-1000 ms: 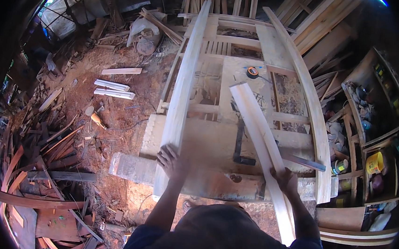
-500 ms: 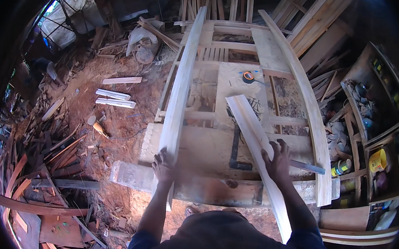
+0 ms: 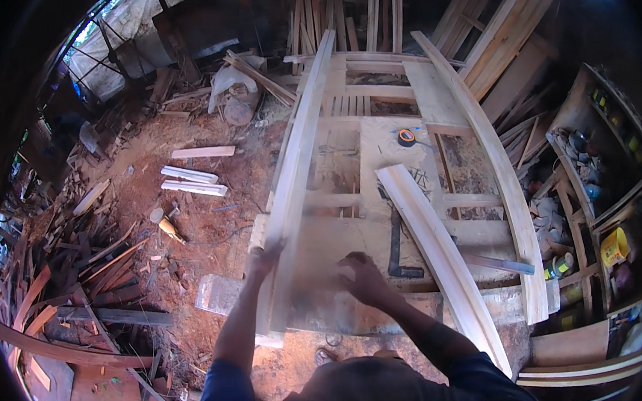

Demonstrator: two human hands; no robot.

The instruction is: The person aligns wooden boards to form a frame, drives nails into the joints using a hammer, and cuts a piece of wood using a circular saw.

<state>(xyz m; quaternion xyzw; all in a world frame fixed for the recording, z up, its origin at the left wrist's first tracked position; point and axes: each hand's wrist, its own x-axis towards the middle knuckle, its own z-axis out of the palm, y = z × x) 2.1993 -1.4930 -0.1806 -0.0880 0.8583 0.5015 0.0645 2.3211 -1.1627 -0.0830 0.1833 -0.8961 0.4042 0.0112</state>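
Observation:
My left hand (image 3: 265, 258) is closed around the edge of a long pale wooden board (image 3: 300, 146) that runs away from me along the left side of the workbench. Over the bench, right of that board, hangs my right hand (image 3: 362, 277), fingers bent and apart with nothing visible in them. A second, shorter grooved board (image 3: 438, 247) slants across the bench to its right, untouched. Between that hand and the slanting board lies a dark L-shaped square (image 3: 395, 244). Farther back rests an orange-and-black tape measure (image 3: 406, 137).
Another long board (image 3: 485, 130) lines the bench's right side, with a narrow stick (image 3: 498, 264) beside it. A wooden-handled mallet (image 3: 166, 223) and several short pieces (image 3: 194, 187) lie on the dirt floor. Scrap wood (image 3: 111, 282) heaps at left; shelves with a yellow container (image 3: 614, 246) stand right.
My right hand has let go of the slanting board and moved left toward the long board. My left hand has shifted to that board's outer edge. The view has tilted slightly.

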